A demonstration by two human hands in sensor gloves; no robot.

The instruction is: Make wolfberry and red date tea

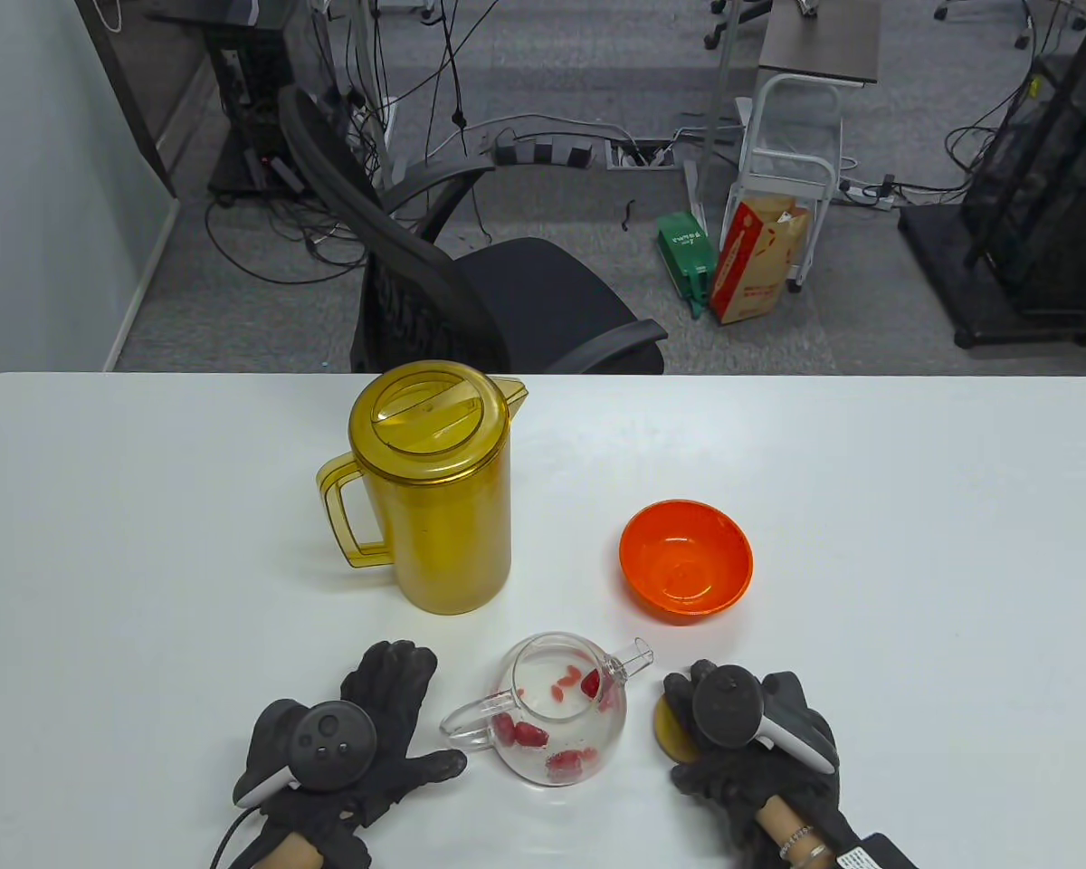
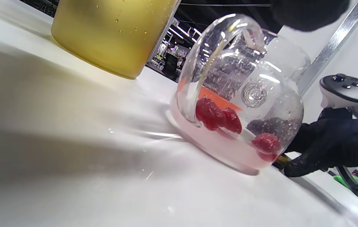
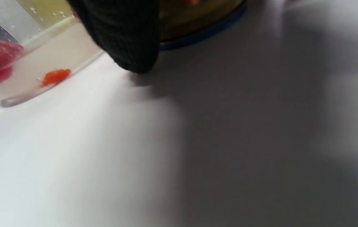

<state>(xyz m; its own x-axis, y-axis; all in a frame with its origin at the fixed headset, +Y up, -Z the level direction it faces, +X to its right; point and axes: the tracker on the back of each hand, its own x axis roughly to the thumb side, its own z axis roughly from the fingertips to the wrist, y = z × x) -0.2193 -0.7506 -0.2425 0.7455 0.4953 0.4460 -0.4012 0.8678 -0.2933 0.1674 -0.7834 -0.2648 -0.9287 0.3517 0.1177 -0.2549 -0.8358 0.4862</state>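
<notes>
Glass teapot (image 1: 563, 711) sits lidless near the surface's (image 1: 914, 507) front edge, dates and wolfberries in shallow water. Left hand (image 1: 348, 747) lies flat, fingers spread, thumb just beside the handle, gripping nothing. Right hand (image 1: 753, 738) covers a round wooden lid (image 1: 668, 729) (likely the teapot's); grip hidden, cannot tell. Yellow pitcher (image 1: 434, 484) behind, orange bowl (image 1: 686, 559) back right; neither blocks lidding.

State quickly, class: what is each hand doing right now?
Left hand: open, fingers spread flat on the table beside the glass teapot, holding nothing.
Right hand: over the round lid; grip cannot be told.
</notes>
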